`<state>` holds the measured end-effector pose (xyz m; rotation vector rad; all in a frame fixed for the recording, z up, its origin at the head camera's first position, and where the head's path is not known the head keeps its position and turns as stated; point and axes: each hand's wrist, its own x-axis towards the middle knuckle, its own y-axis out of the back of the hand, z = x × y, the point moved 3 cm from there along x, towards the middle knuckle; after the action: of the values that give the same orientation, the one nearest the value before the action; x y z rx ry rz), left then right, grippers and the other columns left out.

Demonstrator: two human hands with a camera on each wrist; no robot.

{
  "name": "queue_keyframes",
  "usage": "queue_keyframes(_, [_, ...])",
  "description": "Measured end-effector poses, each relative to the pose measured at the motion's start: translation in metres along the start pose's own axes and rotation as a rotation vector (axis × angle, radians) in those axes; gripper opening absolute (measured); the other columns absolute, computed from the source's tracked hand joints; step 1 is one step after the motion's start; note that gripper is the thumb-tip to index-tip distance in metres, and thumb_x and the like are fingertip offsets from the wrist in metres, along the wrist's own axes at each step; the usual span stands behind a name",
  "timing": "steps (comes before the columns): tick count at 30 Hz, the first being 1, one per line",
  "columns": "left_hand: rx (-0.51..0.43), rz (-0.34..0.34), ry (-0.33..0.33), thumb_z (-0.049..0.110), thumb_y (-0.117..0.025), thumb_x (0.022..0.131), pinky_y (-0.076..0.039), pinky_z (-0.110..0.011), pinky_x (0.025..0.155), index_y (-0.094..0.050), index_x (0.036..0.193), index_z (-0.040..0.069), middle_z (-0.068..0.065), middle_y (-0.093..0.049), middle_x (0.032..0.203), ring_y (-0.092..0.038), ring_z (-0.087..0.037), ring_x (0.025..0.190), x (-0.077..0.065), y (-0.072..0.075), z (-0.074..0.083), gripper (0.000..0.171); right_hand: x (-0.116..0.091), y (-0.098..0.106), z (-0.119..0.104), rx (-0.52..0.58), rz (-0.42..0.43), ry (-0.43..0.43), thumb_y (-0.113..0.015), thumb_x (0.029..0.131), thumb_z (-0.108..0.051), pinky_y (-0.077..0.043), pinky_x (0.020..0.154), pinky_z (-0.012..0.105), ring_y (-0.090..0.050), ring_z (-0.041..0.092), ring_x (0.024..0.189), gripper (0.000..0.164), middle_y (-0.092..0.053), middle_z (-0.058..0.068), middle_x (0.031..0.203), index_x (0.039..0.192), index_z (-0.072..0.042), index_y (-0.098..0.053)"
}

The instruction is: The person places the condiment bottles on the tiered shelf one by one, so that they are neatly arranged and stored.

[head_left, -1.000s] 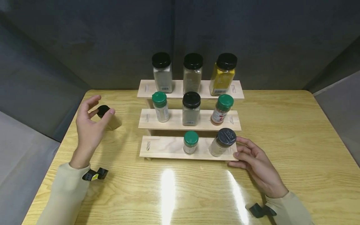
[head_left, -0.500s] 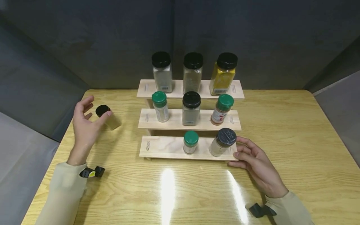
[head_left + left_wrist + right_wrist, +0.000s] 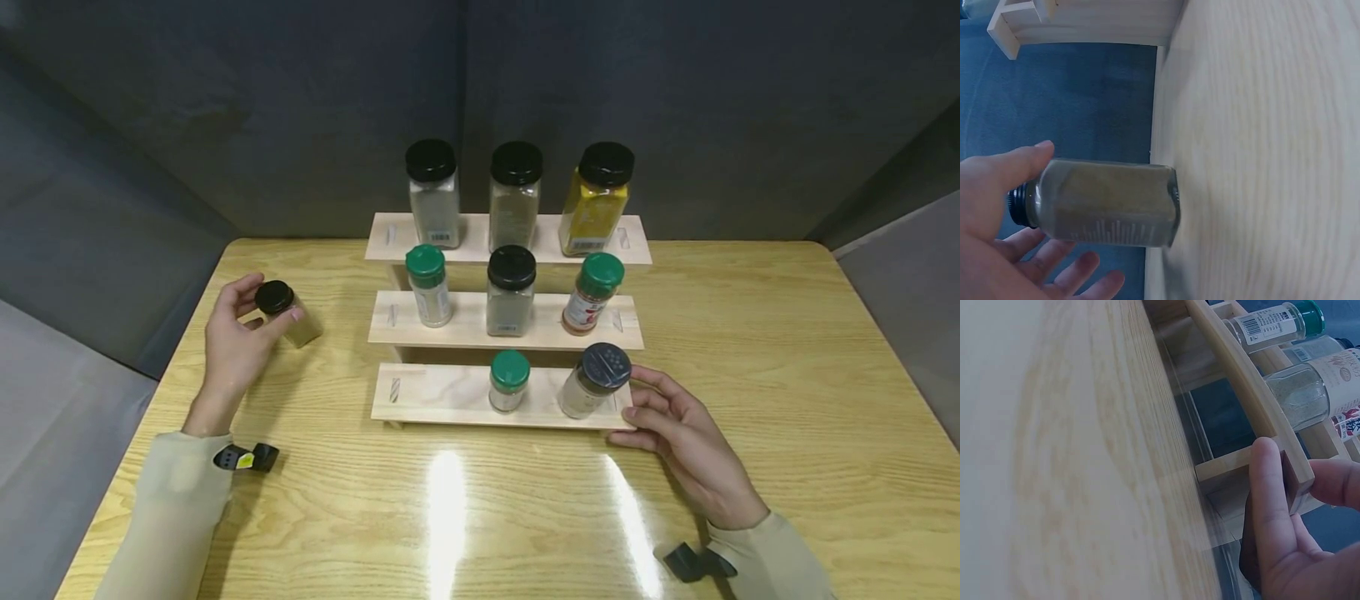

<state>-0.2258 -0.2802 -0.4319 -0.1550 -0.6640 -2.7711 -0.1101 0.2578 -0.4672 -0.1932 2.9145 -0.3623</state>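
My left hand (image 3: 240, 342) is round the upper part of a clear, black-capped spice jar (image 3: 303, 327) standing on the table at the left. In the left wrist view, the thumb lies at the shoulder of the jar (image 3: 1110, 200) and the fingers curve along its opposite side; the powder inside is brownish. My right hand (image 3: 697, 450) grips the right end of the lowest step of a wooden three-step spice rack (image 3: 442, 400). Thumb and fingers pinch the board's end (image 3: 1294, 469) in the right wrist view.
On the lowest step stand a small green-capped jar (image 3: 508, 383) and a dark-capped shaker (image 3: 592, 383). The middle step (image 3: 465, 321) and top step (image 3: 472, 229) carry three jars each. Dark curtains (image 3: 337, 117) enclose the table (image 3: 337, 517) behind and at the sides.
My left hand opened wider and drew back left from the jar, then came in again round it. The jar stays in place. My right hand and the rack have not moved.
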Motion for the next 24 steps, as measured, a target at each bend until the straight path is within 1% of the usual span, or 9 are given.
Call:
queue_keyframes(4, [0.012,-0.009,-0.01,0.008,-0.084,0.096,-0.05,-0.021,0.094,-0.051,0.155,-0.001,-0.006,-0.056,0.136,-0.051,-0.01,0.115,0.001,-0.002,-0.003,0.068,0.0,0.0,0.0,0.005,-0.009,0.006,-0.055,0.109,0.011,-0.067,0.093,0.047,-0.068,0.016,0.098,0.043,-0.065,0.006,0.11,0.146,-0.012,-0.051])
queue_keyframes(7, [0.008,-0.018,-0.025,0.004,-0.084,0.096,-0.05,-0.015,0.09,-0.054,0.15,-0.006,-0.002,-0.056,0.129,-0.053,-0.006,0.109,0.001,-0.004,-0.004,0.063,0.0,-0.001,0.0,0.003,-0.012,0.003,-0.056,0.109,0.01,-0.067,0.094,0.047,-0.068,0.016,0.098,0.043,-0.065,0.006,0.111,0.146,-0.012,-0.051])
queue_keyframes(10, [0.005,-0.022,-0.03,0.003,-0.085,0.095,-0.05,-0.014,0.09,-0.055,0.146,-0.007,-0.001,-0.057,0.127,-0.054,-0.005,0.108,0.001,-0.004,-0.005,0.06,0.0,-0.001,0.0,0.001,-0.014,0.003,-0.056,0.109,0.009,-0.066,0.094,0.048,-0.068,0.016,0.099,0.043,-0.065,0.006,0.111,0.146,-0.011,-0.052])
queue_keyframes(15, [0.018,-0.021,-0.024,0.006,-0.086,0.096,-0.051,-0.012,0.089,-0.057,0.143,-0.007,-0.001,-0.058,0.123,-0.057,-0.005,0.105,-0.001,-0.003,-0.006,0.057,-0.001,-0.001,0.001,0.001,-0.012,-0.001,-0.057,0.109,0.009,-0.066,0.095,0.048,-0.068,0.016,0.099,0.043,-0.065,0.006,0.111,0.146,-0.012,-0.052])
queue_keyframes(19, [0.02,-0.021,-0.023,0.006,-0.086,0.095,-0.052,-0.011,0.086,-0.058,0.14,-0.007,-0.002,-0.06,0.118,-0.06,-0.005,0.101,-0.005,-0.001,-0.003,0.055,-0.001,-0.001,0.001,0.002,-0.004,-0.01,-0.058,0.108,0.009,-0.066,0.095,0.048,-0.069,0.016,0.099,0.043,-0.065,0.005,0.11,0.146,-0.012,-0.052])
queue_keyframes(24, [0.028,-0.025,-0.037,0.006,-0.088,0.093,-0.053,-0.011,0.088,-0.061,0.14,-0.007,-0.003,-0.063,0.116,-0.062,-0.004,0.102,-0.01,0.001,0.004,0.056,0.0,-0.002,0.0,-0.005,-0.002,-0.014,-0.058,0.109,0.008,-0.066,0.095,0.047,-0.069,0.016,0.1,0.043,-0.066,0.006,0.111,0.147,-0.01,-0.05])
